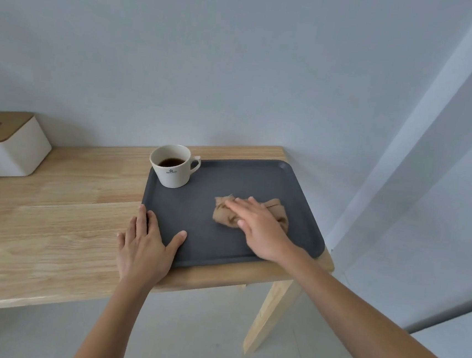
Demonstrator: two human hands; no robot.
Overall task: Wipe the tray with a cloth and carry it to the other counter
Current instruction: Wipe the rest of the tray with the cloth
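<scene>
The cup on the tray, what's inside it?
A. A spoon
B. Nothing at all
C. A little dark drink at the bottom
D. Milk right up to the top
C. The white cup stands upright at the far left corner of the dark tray, and a small pool of dark liquid shows low inside it.

Soft even daylight, faint shadows — wide-angle edge warp

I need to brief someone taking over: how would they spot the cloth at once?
Find the dark grey tray at the wooden table's right end. The cloth is the crumpled tan wad under the right hand, unlike the white cup at the tray's far left corner.
</scene>
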